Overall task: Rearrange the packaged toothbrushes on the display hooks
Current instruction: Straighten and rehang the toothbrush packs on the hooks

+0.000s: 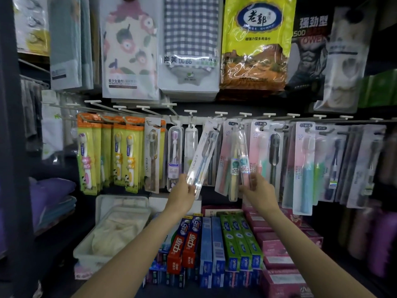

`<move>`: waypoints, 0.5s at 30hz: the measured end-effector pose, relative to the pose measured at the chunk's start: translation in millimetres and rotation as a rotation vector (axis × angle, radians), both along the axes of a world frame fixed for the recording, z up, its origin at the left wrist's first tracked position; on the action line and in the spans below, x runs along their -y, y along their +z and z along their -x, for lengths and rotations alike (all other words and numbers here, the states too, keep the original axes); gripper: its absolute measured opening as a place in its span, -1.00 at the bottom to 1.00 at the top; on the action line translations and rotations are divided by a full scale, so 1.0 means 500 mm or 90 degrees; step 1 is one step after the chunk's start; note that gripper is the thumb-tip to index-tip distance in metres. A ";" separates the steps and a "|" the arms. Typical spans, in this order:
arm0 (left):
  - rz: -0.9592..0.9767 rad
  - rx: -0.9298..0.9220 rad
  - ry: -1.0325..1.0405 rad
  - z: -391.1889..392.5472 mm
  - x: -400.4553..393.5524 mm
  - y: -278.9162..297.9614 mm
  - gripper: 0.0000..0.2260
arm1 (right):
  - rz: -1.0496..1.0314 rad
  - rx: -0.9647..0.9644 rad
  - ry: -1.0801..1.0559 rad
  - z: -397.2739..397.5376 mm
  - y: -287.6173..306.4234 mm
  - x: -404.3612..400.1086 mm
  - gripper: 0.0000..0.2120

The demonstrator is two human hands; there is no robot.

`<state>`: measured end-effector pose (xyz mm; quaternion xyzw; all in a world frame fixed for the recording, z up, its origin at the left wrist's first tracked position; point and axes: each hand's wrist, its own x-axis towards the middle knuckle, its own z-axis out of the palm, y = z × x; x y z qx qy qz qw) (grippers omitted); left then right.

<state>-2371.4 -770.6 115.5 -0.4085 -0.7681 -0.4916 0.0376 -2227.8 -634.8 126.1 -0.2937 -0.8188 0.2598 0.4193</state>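
Two packs in hand: I had the left hand [185,188] pinching the bottom of a slim white pack [202,155], and the right hand [254,186] gripping the foot of a clear twin pack [237,162].
White pack: it hung tilted, its top up by a hook [221,114] at the middle of the rail, its bottom swung out to the left.
Twin pack: it sat nearly upright, just right of the white pack and in front of a pink pack [224,160]; whether its top was on a hook I could not tell.
Neighbours: yellow packs [111,153] filled the left hooks in neat rows, and pink-and-teal packs [305,166] crowded the right hooks.
Progress: I judged the job mid-way; the outer rows looked settled, while the two held packs had yet to be hung straight.
Surroundings: toothpaste boxes [214,244] lay on the shelf below, and towel packs [191,46] hung above.
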 end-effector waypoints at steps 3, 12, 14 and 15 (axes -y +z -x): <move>-0.015 0.006 0.007 -0.018 -0.021 -0.010 -0.81 | -0.007 0.002 0.010 -0.023 0.000 -0.014 -0.83; 0.040 0.025 0.054 -0.049 -0.035 -0.024 -0.69 | -0.018 0.013 0.042 -0.042 -0.002 -0.023 -0.68; 0.116 0.021 0.091 -0.043 -0.019 -0.034 -0.64 | 0.005 -0.003 0.062 -0.032 -0.005 -0.016 -0.70; 0.136 0.026 0.104 -0.039 -0.010 -0.040 -0.61 | 0.027 -0.019 0.080 -0.028 -0.006 -0.011 -0.71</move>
